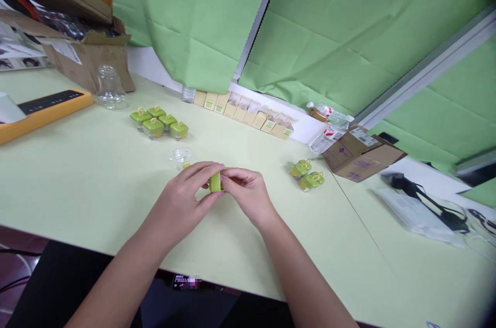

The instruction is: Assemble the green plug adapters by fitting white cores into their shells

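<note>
Both hands meet over the pale green table (pixel 77 173) and pinch a small green cap (pixel 215 182) between them. My left hand (pixel 186 199) grips the cap from the left with thumb and fingers closed. My right hand (pixel 248 193) holds its right side, fingers curled. Just behind the left hand lies a small clear container (pixel 182 156) on the table. Several green-lidded clear pots (pixel 158 121) stand in a cluster farther back on the left. Two more green-lidded pots (pixel 308 174) lie to the right of my hands.
A row of small tan cartons (pixel 244 108) lines the back wall under a green cloth. A clear bottle (pixel 110 88), an open cardboard box (pixel 85 54) and an orange device (pixel 42 108) sit at left. A small cardboard box (pixel 360 155), plastic bags and a black cable lie at right.
</note>
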Motion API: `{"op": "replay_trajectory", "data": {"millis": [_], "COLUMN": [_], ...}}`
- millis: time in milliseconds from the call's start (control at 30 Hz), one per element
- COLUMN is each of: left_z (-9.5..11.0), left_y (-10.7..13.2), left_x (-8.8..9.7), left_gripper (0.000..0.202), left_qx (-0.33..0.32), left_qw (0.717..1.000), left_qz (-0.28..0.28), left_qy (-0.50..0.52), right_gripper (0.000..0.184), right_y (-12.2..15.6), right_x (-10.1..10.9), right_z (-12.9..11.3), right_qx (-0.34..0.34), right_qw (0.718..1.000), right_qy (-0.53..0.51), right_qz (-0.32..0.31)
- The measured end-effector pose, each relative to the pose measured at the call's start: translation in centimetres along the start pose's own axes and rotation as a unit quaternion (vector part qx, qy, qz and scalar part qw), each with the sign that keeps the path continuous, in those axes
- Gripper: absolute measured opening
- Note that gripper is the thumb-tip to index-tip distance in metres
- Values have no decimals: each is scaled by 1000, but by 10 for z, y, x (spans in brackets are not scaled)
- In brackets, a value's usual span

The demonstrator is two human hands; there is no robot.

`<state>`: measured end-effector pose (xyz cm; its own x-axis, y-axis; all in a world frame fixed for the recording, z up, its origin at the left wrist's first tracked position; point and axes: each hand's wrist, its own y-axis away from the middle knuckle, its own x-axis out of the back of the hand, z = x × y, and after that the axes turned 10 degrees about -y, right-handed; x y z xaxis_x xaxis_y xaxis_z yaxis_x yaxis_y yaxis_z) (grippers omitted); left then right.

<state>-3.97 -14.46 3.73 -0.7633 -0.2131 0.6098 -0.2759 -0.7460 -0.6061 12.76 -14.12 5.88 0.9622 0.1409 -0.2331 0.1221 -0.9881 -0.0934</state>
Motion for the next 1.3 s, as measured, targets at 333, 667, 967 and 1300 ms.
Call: {"op": "replay_trajectory", "data": {"millis": [333,667,967,1300], "left_z": [0,3,5,1], "left_y": [2,0,0,-1], "left_x": [0,4,5,8], "left_gripper": [46,50,46,40], "left_qx": [-36,-48,-14,79], "left_qw": [999,999,999,995], "left_qz": [5,18,37,61], "left_qy": [-14,4,13,-19], "right_gripper": [9,9,8,13], "right_y": [2,3,4,-2], "right_x": [-3,-5,-4,8], "right_z": [-2,-1,-8,-11], "right_qx": [-67,-18,-39,-11], "right_qw": [997,999,998,990], "right_qy": [-25,1,-23,-94], "right_qz": [-16,-27,-39,100]}}
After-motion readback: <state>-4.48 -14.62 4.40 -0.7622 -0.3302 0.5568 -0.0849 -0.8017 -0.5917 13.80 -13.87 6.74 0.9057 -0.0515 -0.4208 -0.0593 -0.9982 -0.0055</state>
